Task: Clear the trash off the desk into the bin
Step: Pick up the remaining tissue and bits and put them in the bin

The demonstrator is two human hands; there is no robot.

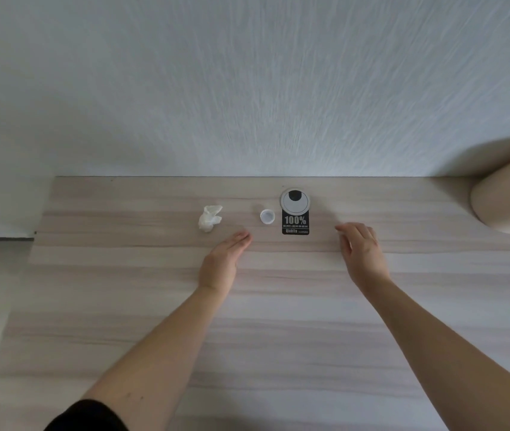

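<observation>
Trash on the desk (123, 306), just beyond two empty hands.
Crumpled tissue (209, 218) lies beyond the open left hand (222, 262); bottle cap (267, 216) and black tag (295, 224) sit between it and the loosely open right hand (364, 253).

Bare desk (278, 337) before 3 scraps; cardboard box (508, 200) crowds far right

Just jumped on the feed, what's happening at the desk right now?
A person has both hands over the wooden desk, holding nothing. The left hand is near a crumpled tissue and a small white bottle cap; the right hand is beside a black hang tag. All three lie untouched. No bin is in view.
</observation>
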